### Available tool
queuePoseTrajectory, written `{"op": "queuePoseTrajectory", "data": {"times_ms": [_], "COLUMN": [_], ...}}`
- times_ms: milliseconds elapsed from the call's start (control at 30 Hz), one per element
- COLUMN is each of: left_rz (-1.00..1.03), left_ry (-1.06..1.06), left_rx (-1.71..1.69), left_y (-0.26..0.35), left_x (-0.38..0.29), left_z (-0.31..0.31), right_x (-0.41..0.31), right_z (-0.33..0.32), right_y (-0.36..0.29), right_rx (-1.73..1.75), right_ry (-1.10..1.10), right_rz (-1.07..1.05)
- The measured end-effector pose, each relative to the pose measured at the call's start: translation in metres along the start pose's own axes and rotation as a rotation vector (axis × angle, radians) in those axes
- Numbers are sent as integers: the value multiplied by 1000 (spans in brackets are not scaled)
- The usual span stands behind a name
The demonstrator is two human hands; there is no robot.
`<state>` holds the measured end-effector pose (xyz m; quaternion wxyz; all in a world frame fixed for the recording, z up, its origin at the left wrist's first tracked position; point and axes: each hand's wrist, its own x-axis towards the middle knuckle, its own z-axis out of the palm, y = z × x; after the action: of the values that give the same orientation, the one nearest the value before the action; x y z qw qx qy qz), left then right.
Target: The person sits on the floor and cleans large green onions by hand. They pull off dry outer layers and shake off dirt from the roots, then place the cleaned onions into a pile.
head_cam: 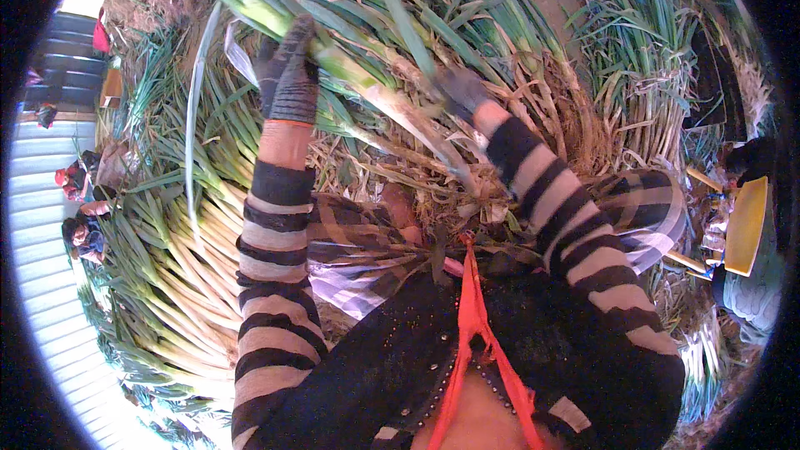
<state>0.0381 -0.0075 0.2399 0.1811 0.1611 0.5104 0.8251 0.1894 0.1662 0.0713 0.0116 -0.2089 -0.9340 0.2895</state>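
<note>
Both my hands wear dark gloves. My left hand (290, 69) is closed around the green upper part of a large green onion stalk (387, 103), whose pale shaft and root end slant down to the right in front of me. Blurred and with its fingers partly hidden, my right hand (459, 90) is among leaves to the right of that stalk; whether it grips anything is unclear. Beyond the hands lie unpeeled green onions (500, 19) with dry leaves and roots. To my left, a pile of green onions with clean pale shafts (194, 262) spreads out.
More green onions (637, 62) lie at the upper right. A yellow wooden-looking stool or board (747, 225) stands at the far right. Peeled dry leaves (369, 169) litter the ground by my legs. Two people (81, 237) sit at the far left beside a corrugated wall (44, 200).
</note>
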Motion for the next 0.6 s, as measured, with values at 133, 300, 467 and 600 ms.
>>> {"op": "queuePoseTrajectory", "data": {"times_ms": [133,300,467,600], "left_rz": [37,-31,95,236], "left_ry": [67,109,161,203], "left_rx": [8,13,127,316], "left_y": [11,4,5,-2], "left_x": [0,8,11,18], "left_z": [-8,-9,-4,-17], "right_x": [-37,-35,-40,-51], "right_z": [-23,-64,-72,-69], "right_y": [11,-98,-137,-151], "right_rx": [-180,537,150,-220], "right_ry": [-189,236,458,419], "right_rz": [106,-430,-449,-586]}}
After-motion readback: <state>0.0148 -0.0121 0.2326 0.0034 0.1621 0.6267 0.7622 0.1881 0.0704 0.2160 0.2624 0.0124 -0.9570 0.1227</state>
